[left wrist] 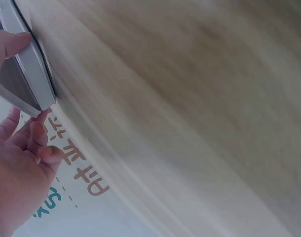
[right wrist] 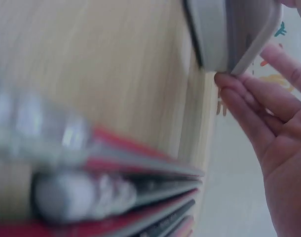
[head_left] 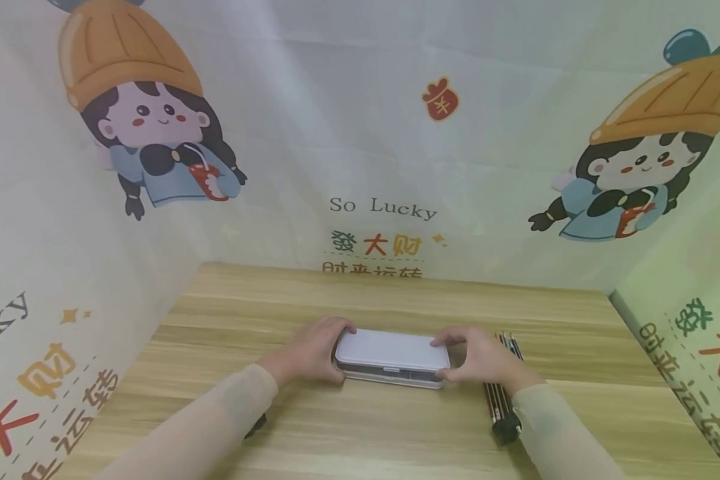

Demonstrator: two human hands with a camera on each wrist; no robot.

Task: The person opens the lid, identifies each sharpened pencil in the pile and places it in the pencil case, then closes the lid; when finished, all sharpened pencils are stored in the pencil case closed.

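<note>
A white pencil case [head_left: 396,349] with grey see-through sides and a small front clasp lies lid up on the wooden table. My left hand [head_left: 318,350] grips its left end, the thumb at the front and fingers at the back corner. At the other end, my right hand [head_left: 480,357] holds it between thumb and fingers. The left wrist view shows the thumb across the side of the case [left wrist: 37,74]. In the right wrist view, fingertips of the right hand [right wrist: 288,148] touch the corner of the case [right wrist: 213,37].
Several pencils [head_left: 497,403] lie in a bundle under my right forearm, with a black piece [head_left: 507,430] at their near end. A small dark object [head_left: 256,425] shows beside my left sleeve. Printed cloth [head_left: 384,147] walls the table at the back and sides.
</note>
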